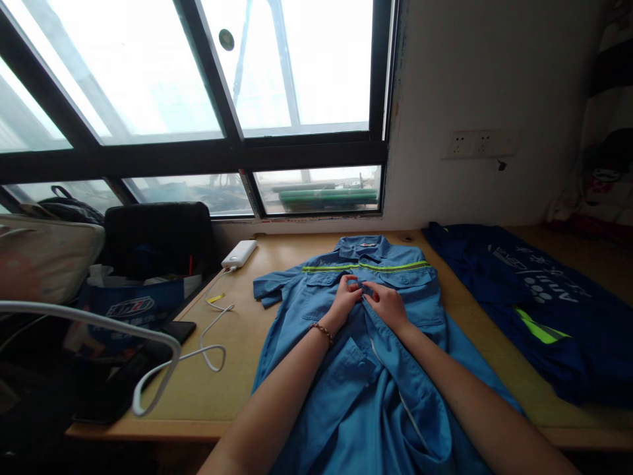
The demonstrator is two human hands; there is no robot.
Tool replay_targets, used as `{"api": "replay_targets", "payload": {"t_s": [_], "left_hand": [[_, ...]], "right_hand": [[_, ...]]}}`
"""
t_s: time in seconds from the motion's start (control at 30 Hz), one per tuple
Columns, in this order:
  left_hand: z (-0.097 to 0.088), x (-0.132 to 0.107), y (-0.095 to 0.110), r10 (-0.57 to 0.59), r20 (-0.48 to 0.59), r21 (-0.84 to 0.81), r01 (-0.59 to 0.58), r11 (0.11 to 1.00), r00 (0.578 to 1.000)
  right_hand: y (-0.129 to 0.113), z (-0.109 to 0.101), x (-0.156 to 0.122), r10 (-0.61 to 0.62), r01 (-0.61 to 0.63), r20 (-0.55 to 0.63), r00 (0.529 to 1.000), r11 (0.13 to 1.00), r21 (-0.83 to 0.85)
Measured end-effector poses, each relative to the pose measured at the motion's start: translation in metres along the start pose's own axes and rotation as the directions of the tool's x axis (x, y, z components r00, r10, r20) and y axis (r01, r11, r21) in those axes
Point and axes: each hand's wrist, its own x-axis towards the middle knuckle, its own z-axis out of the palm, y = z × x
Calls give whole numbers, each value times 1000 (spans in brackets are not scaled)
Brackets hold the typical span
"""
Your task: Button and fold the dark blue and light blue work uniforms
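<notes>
A blue work shirt (316, 343) with a yellow-green stripe (390, 266) across the chest lies front up, its collar (363, 246) toward the wall. Both of my hands meet at its front opening, just below the stripe. My left hand (347, 295), a beaded bracelet on its wrist, pinches the front edge of the shirt. Close beside it, my right hand (386, 303) pinches the opposite edge. Fingertips hide whatever small fastening is between them. Below the hands the front hangs apart, and the lower part drapes over the table's near edge.
The shirt lies on a wooden table (237, 356). A dark blue garment (519, 297) is spread at the right. At the left are a white power bank (240, 254), its white cable (202, 343) and a dark phone (180, 331). A black chair (158, 231) stands beyond the left edge.
</notes>
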Motion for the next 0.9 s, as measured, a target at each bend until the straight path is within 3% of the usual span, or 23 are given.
{"api": "replay_targets", "payload": {"t_s": [0.2,0.3,0.5,0.6,0.7,0.8,0.83,0.9], "left_hand": [[1,0,0,-5,-25,-23,5,1000,1000],[1,1,-1,7,-33,-31,-8,999,999],[0,3,-4,31,-16,-16,-31,999,999],[-3,5,-8,76,-3,21,-76,997,997],[-7,12,-10,148,41,107,-152,983,988],[-11,23,-11,206,38,240,-209,948,978],[-12,27,-10,218,24,275,-216,937,976],[-13,36,-10,228,4,315,-217,924,974]], "right_hand": [[-3,-2,-3,-82,82,4,997,990,-113],[-4,-3,-3,-49,49,1,999,992,-116],[1,-1,1,64,-64,-2,998,998,26],[8,3,5,106,-103,-4,994,975,195],[13,4,11,270,-300,133,954,833,465],[12,-2,15,431,-554,351,832,597,581],[11,-3,14,445,-594,396,803,556,581],[9,-6,10,422,-599,426,800,576,556]]}}
